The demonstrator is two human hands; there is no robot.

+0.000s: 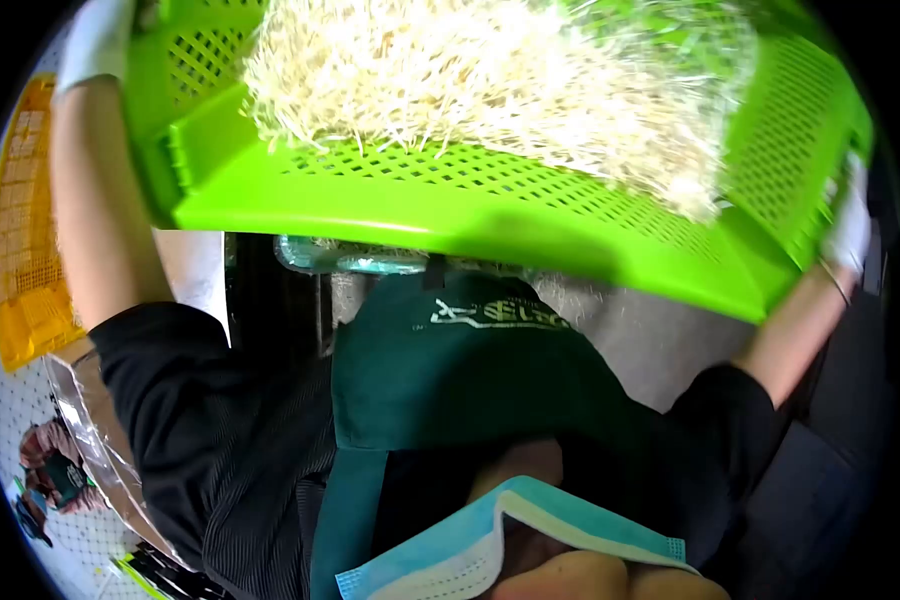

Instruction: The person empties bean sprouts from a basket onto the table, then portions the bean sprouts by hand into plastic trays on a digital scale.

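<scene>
A bright green plastic crate (300, 215) with latticed sides is held up in front of my chest, its right end tilted lower. Inside lies a heap of pale, thin bean sprouts (470, 80), with clear plastic (735, 70) along its right side. My left hand (98, 45), in a white glove, grips the crate's left end; its fingers are mostly out of sight. At the right end my right hand (850, 225), also white-gloved, is closed on the crate's edge.
To the left stands a yellow latticed crate (25, 230) above a cardboard box (95, 410). Another person (60, 470) is farther off at lower left. Beneath the green crate shows a clear plastic-wrapped pack (350, 257). Dark boxes (805, 480) are at lower right.
</scene>
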